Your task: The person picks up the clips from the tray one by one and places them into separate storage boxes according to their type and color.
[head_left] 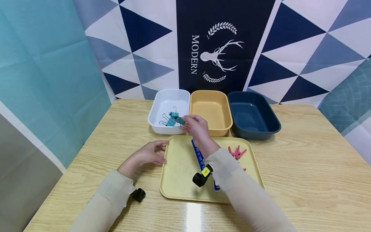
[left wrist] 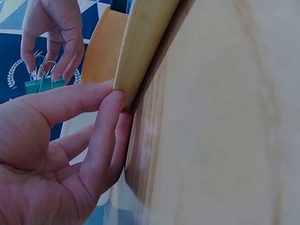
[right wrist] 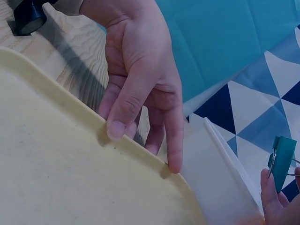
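Note:
Over the right edge of the white bin, my right hand pinches a teal binder clip. The left wrist view shows its fingers at the wire handles of the clip. Several similar binder clips lie in the white bin. My left hand holds the left rim of the yellow tray, thumb and fingertips against the edge. On the tray lie a blue ruler-like strip, partly behind my right arm, and red clothespins, some of them hidden by the sleeve.
An orange-yellow bin and a dark blue bin stand right of the white one, behind the tray. A patterned cloth hangs behind the wooden table. Both wrists carry small black cameras.

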Demonstrator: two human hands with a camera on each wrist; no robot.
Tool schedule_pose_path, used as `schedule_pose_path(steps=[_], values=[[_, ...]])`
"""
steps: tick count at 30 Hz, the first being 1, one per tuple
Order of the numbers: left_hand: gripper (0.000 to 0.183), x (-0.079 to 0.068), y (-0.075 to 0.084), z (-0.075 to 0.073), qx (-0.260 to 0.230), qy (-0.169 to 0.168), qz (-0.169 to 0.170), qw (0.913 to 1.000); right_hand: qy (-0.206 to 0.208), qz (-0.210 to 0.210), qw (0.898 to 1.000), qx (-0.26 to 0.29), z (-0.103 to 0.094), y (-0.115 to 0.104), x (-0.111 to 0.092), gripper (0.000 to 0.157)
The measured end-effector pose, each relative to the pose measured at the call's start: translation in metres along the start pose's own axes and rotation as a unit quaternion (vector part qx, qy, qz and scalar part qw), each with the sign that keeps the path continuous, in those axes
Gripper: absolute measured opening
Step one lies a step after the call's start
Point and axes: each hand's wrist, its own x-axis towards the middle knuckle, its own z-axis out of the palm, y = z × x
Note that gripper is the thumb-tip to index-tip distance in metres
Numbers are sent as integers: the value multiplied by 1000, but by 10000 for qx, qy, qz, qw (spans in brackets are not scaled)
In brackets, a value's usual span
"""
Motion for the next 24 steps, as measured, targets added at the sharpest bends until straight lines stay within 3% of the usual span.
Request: schedule_pose_path(steps=[24], values=[[77,-1,4,1,149,74,-51,9998,147,171,9997,44,18,0,14,20]])
